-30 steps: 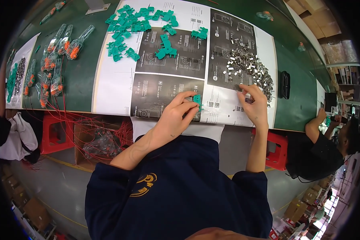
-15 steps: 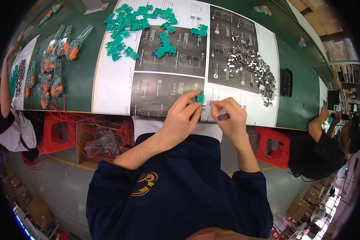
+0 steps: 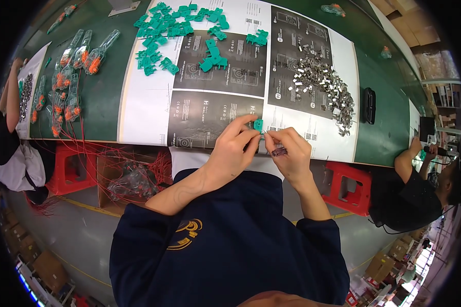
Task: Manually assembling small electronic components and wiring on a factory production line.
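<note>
My left hand (image 3: 235,144) is closed, pinching a small green plastic part (image 3: 258,125) between thumb and forefinger at the near edge of the sheeted table. My right hand (image 3: 292,152) is closed just to its right, its pinched fingertips up against the part's near side. A small pale glint shows at those fingertips, too small to name. Something dark and streaked (image 3: 279,151) shows within the curled fingers of that hand; its kind cannot be made out. Beyond my hands lie a spread of similar green plastic parts (image 3: 164,28) and a heap of small shiny metal pieces (image 3: 325,84).
A black case (image 3: 370,105) lies right of the metal heap. Clear-and-orange devices (image 3: 66,79) with red wires (image 3: 95,146) lie at left, the wires hanging over the edge. Red stools (image 3: 347,189) and a carton (image 3: 120,179) stand below. People sit at both sides.
My right hand has moved left, bringing its fingertips up against the green part. My left hand keeps its pinch almost unmoved.
</note>
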`<state>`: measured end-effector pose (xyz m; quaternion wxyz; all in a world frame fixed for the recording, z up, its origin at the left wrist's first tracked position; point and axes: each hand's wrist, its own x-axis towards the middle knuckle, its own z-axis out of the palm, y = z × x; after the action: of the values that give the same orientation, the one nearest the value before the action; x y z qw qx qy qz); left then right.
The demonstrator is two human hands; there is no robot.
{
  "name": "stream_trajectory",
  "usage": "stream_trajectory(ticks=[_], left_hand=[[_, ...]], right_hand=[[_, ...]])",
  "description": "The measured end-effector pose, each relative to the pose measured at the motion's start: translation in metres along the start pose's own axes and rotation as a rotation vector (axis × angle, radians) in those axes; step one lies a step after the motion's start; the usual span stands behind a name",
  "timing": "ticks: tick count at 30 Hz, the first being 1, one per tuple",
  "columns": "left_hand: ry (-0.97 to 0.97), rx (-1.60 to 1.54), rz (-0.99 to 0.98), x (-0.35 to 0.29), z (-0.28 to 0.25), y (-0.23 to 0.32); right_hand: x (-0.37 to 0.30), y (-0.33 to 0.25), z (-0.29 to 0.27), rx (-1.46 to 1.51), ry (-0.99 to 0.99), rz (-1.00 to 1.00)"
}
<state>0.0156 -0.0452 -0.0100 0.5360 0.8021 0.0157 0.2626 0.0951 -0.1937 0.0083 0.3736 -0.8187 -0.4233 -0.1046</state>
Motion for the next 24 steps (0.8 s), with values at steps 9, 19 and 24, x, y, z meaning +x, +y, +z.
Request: stream_trajectory(ticks=[9,19,24], left_hand=[[-0.033,0.008,0.011,0.002,-0.005,0.001],[-0.115,-0.062,-0.007,0.008,-0.014,0.002],[-0.192,-0.015,0.105,0.014,-0.016,0.001]], right_hand=[[0.004,-0.003,-0.007,-0.057,-0.098,-0.121],[0.017,0.009,-0.022,-0.109,-0.3,-0.294],[0.016,0.007,-0.022,-0.077,-0.306,-0.269]])
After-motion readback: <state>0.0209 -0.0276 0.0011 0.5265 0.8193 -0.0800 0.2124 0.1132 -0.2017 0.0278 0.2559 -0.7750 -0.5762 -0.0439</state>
